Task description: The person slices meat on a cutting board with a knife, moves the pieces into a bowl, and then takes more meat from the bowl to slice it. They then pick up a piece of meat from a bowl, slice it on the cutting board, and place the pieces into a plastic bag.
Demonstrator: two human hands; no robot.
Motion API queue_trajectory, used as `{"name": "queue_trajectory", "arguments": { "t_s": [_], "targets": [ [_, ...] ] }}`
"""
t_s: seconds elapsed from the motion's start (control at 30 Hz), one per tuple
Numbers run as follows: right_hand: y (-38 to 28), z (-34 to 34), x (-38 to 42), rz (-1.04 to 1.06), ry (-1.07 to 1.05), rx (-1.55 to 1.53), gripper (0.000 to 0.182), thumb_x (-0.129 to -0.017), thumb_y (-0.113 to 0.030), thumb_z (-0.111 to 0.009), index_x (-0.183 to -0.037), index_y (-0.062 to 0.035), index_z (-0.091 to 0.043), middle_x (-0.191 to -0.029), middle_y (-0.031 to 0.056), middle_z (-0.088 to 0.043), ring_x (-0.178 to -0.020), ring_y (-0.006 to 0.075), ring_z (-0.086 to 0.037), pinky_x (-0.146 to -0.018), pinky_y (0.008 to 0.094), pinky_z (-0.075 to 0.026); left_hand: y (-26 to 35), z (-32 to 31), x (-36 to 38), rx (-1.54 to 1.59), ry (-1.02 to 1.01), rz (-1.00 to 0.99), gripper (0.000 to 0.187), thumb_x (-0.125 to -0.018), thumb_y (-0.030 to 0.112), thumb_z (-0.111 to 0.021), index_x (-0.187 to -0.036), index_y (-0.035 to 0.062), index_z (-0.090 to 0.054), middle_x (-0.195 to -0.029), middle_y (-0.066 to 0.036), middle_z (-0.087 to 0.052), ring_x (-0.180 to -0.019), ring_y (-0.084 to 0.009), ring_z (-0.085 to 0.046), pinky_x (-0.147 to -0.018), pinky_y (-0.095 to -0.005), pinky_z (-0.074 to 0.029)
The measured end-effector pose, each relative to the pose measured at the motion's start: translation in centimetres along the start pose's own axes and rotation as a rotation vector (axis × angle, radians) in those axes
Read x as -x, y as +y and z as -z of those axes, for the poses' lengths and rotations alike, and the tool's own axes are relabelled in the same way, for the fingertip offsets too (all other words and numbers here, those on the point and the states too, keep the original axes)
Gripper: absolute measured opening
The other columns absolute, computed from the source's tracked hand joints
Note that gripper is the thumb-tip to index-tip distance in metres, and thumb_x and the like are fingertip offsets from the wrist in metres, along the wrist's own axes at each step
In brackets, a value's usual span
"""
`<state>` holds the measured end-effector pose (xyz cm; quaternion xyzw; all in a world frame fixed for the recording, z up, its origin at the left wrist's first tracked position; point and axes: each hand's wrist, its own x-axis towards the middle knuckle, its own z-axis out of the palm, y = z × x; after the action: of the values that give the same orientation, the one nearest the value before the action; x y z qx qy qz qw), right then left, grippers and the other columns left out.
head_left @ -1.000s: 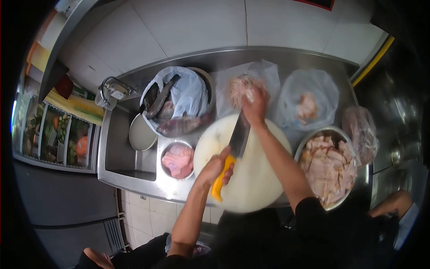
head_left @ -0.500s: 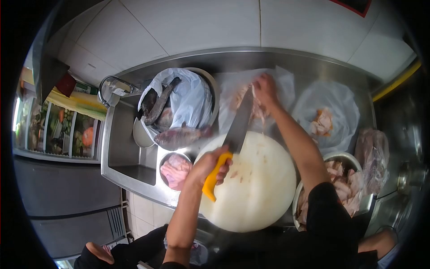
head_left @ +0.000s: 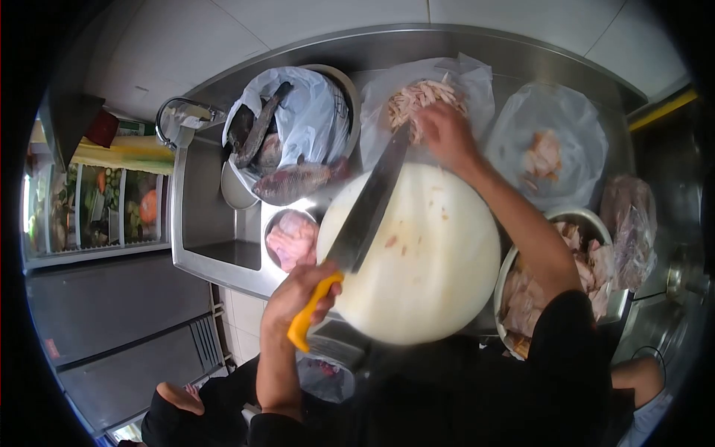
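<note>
My left hand (head_left: 302, 298) is closed round the yellow handle of a large knife (head_left: 372, 201), its broad blade slanting up over the round white cutting board (head_left: 417, 276). Close to the blade's tip is my right hand (head_left: 443, 134), fingers loosely bent and apart, with nothing visible in them. It hovers at the near edge of a pile of pale meat strips (head_left: 428, 95) on a clear plastic bag (head_left: 477, 78) behind the board. A few small meat scraps (head_left: 391, 242) lie on the board.
Left of the board are a basin bag (head_left: 313, 112) with dark fish, a whole fish (head_left: 298, 184), a bowl of pink meat (head_left: 293, 242) and a sink (head_left: 216, 201). To the right are meat pieces (head_left: 545, 156) on plastic, a bowl of sliced meat (head_left: 532, 298) and a wrapped bundle (head_left: 629, 223).
My right hand has drawn back from the meat strips, leaving more of the pile visible. The knife has moved toward me and left. The whole view has shifted.
</note>
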<state>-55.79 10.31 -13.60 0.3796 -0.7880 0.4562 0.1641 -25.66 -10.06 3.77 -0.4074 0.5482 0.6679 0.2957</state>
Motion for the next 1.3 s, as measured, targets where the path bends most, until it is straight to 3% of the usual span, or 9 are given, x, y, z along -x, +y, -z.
{"name": "queue_trajectory", "arguments": {
  "t_s": [0.13,0.2,0.27,0.5,0.77,0.83,0.97,1.03,1.3],
  "targets": [
    [-6.9,0.7,7.8,0.043,-0.338,-0.264,0.026,-0.08,0.003,-0.067,-0.104,-0.0014,-0.073,-0.104,0.0165,-0.07,-0.099,0.035,-0.068,-0.086,0.0431,-0.058,-5.1,3.6,4.3,0.002,0.041,-0.004,0.046,-0.102,0.038,-0.058,-0.082,-0.0028,-0.064,-0.052,-0.004,-0.051,-0.034,-0.0129,-0.047,-0.034,-0.0235,-0.039],
    [-10.5,0.9,9.4,0.331,-0.441,-0.212,0.035,-0.078,0.0,-0.069,-0.113,0.0046,-0.071,-0.121,0.017,-0.068,-0.122,0.0323,-0.061,-0.103,0.0381,-0.051,-7.2,4.7,6.3,0.027,0.068,0.0,0.047,-0.102,0.038,-0.059,-0.083,-0.0039,-0.065,-0.052,-0.005,-0.051,-0.035,-0.0134,-0.048,-0.035,-0.0236,-0.04],
    [-12.1,-0.5,11.3,0.477,-0.534,-0.018,0.029,-0.08,-0.003,-0.067,-0.109,0.0035,-0.07,-0.122,0.0165,-0.066,-0.13,0.031,-0.054,-0.107,0.038,-0.049,-8.7,5.0,7.6,0.095,0.083,0.003,0.044,-0.102,0.037,-0.059,-0.084,-0.0028,-0.065,-0.053,-0.005,-0.051,-0.036,-0.0136,-0.047,-0.036,-0.0237,-0.039],
    [-11.4,1.1,13.7,0.284,-0.909,-0.087,0.001,-0.074,-0.001,-0.064,-0.076,-0.0011,-0.064,-0.097,0.0084,-0.064,-0.106,0.0262,-0.058,-0.083,0.0382,-0.056,-12.8,4.3,7.3,0.284,0.122,-0.046,0.044,-0.102,0.037,-0.059,-0.082,-0.0015,-0.066,-0.054,-0.005,-0.052,-0.036,-0.0133,-0.047,-0.038,-0.0234,-0.04],
    [-6.8,-0.6,7.8,0.216,-0.346,-0.055,0.009,-0.072,0.005,-0.062,-0.076,-0.0005,-0.069,-0.087,0.0134,-0.068,-0.088,0.0306,-0.065,-0.083,0.0412,-0.055,-15.6,2.3,7.5,0.294,0.15,-0.084,0.048,-0.099,0.042,-0.063,-0.082,-0.0026,-0.065,-0.051,-0.004,-0.049,-0.035,-0.0125,-0.045,-0.035,-0.0244,-0.039],
    [-4.4,-0.7,2.5,0.063,-0.129,0.09,0.012,-0.073,0.005,-0.064,-0.078,-0.0033,-0.071,-0.088,0.0152,-0.068,-0.088,0.0337,-0.066,-0.083,0.044,-0.053,-15.8,1.6,7.6,0.271,0.173,-0.074,0.048,-0.099,0.043,-0.063,-0.081,-0.0019,-0.065,-0.05,-0.003,-0.048,-0.035,-0.0126,-0.045,-0.035,-0.0242,-0.037],
    [2.9,-5.7,-2.0,-0.239,-0.034,0.148,0.009,-0.073,0.0,-0.068,-0.077,-0.0075,-0.068,-0.085,0.0147,-0.065,-0.091,0.0366,-0.064,-0.081,0.0448,-0.052,-15.6,0.1,7.0,0.247,0.177,-0.087,0.049,-0.099,0.045,-0.063,-0.08,-0.0002,-0.063,-0.05,-0.004,-0.048,-0.034,-0.0131,-0.043,-0.035,-0.0238,-0.036],
    [1.6,-6.8,-2.6,-0.265,0.199,0.094,0.01,-0.071,-0.004,-0.072,-0.08,-0.0083,-0.069,-0.092,0.0128,-0.067,-0.093,0.0362,-0.064,-0.082,0.0457,-0.052,-15.5,0.3,6.5,0.172,0.117,-0.069,0.048,-0.099,0.046,-0.062,-0.083,0.0011,-0.065,-0.053,-0.004,-0.053,-0.037,-0.0147,-0.049,-0.04,-0.0263,-0.043],
    [-2.4,-1.0,-1.3,-0.286,0.202,0.124,0.022,-0.077,-0.009,-0.075,-0.098,-0.0091,-0.076,-0.104,0.013,-0.072,-0.104,0.0349,-0.067,-0.092,0.044,-0.053,-14.4,-1.2,4.7,-0.068,0.101,-0.025,0.051,-0.103,0.049,-0.056,-0.082,0.003,-0.064,-0.054,-0.004,-0.055,-0.038,-0.0135,-0.05,-0.041,-0.024,-0.041]
  ]
}}
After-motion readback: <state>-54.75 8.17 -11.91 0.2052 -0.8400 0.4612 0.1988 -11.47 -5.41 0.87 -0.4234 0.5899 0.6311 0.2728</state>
